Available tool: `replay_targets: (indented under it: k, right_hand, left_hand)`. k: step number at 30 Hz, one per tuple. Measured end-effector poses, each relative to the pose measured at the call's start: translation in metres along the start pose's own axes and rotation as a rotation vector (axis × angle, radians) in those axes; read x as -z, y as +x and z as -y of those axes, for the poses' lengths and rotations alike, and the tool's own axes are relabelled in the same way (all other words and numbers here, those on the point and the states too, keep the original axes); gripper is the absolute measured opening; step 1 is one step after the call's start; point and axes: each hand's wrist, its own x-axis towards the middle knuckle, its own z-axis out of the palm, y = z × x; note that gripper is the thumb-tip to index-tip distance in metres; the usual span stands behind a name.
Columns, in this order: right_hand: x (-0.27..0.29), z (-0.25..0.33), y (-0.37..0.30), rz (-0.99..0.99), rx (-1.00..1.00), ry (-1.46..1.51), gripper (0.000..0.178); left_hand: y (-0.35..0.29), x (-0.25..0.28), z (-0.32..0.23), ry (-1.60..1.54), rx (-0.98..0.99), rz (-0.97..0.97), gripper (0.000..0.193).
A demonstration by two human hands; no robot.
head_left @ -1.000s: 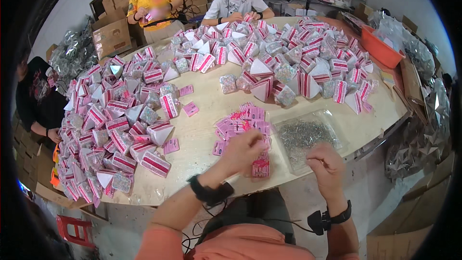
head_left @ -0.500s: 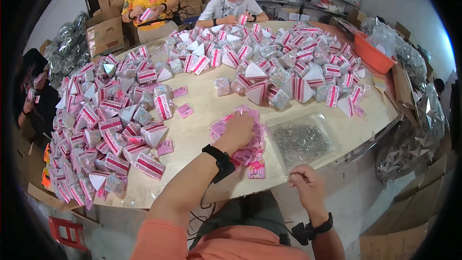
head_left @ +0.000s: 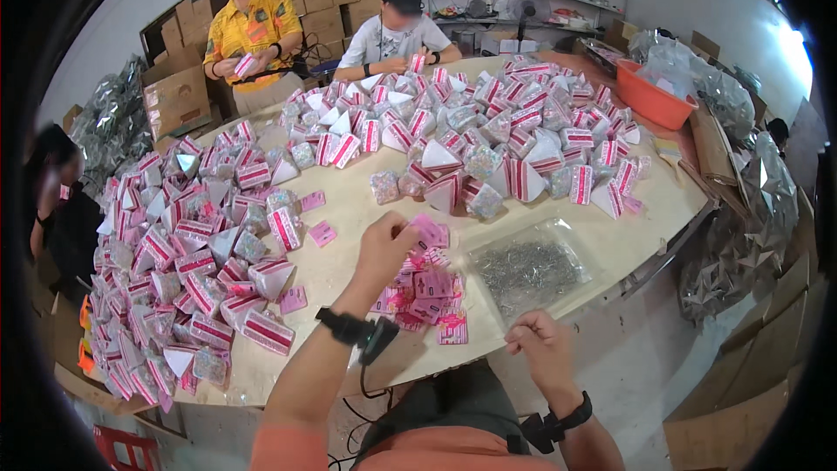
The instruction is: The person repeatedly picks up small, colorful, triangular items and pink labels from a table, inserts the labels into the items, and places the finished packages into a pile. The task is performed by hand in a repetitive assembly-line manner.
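My left hand (head_left: 386, 246) pinches a small pink card (head_left: 429, 230) by its edge, above a loose heap of similar pink printed cards (head_left: 429, 286) on the table. At the table's front edge, my right hand (head_left: 542, 342) is closed, thumb against fingers; whatever it may hold is too small to make out. Just beyond that hand lies a clear plastic bag (head_left: 568, 235) with a mass of tiny metal pieces (head_left: 532, 269), perhaps pins, spread in it. Dark bands circle both my wrists.
Pink-and-white wedge-shaped packs (head_left: 200, 279) are piled on the table's left, with another big pile (head_left: 488, 135) at the back. An orange basin (head_left: 649, 94) stands at the far right. Several co-workers sit or stand around the table (head_left: 349, 209). Cardboard boxes (head_left: 741, 410) flank my right.
My left hand has drawn back and left off the card heap, now with a pink card in its fingers. The right hand stays closed near the table edge. The whole view has shifted slightly.
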Motion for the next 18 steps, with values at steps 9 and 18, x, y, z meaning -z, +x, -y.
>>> replay_targets:
  k: [9, 18]
  right_hand:
    - [-0.037, 0.023, 0.017, 0.044, 0.059, 0.092, 0.005]
    - [-0.047, 0.030, 0.050, 0.088, 0.173, 0.006, 0.009]
  left_hand:
    - [-0.081, 0.001, -0.019, -0.772, 0.322, 0.060, 0.012]
    - [-0.105, 0.000, -0.026, -0.552, 0.322, 0.166, 0.014]
